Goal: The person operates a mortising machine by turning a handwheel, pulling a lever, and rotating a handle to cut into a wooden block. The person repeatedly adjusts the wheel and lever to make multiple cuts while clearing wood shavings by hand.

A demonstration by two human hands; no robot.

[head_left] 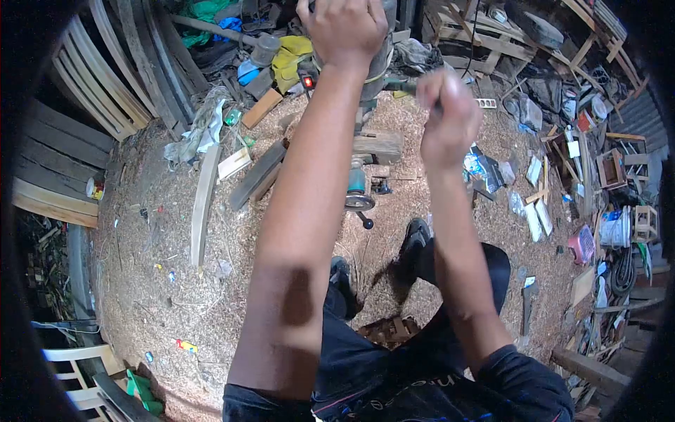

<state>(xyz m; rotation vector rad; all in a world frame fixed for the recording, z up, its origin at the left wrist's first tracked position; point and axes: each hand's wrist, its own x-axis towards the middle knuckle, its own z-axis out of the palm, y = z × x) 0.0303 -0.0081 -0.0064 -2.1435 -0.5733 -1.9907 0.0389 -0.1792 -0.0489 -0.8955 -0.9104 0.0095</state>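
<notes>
Left grip: the left grip [348, 29] is at the top of the view, back of the hand up, over the upper part of the machine [382, 67]. The finger ends are cut off, so whether they are spread or pressed together cannot be told.
Right grip: the right grip [450, 116] is raised to the right of the machine, blurred, with its fingers curled in and closed. A dark bit shows between them; what it is cannot be told.
Machine: upright between the forearms, partly hidden by the left one. Lower down are a teal part [356, 180], a round handwheel [359, 202] and a lever with a black knob [367, 224].
Red light: a lit red light [308, 82] shows just beside the left forearm.
Wood by the machine: a thick wooden block [380, 145] lies across it. To the left are a dark beam [259, 176], a long pale strip [205, 204] and an orange-brown board [261, 108].
Cloth: a yellow cloth [290, 62] lies near the red light.
Floor: wood shavings cover the floor [169, 281]; the person's shoes [416, 235] stand below the machine.
Right side: a pink item [582, 245] lies near a small wooden frame [645, 224].
</notes>
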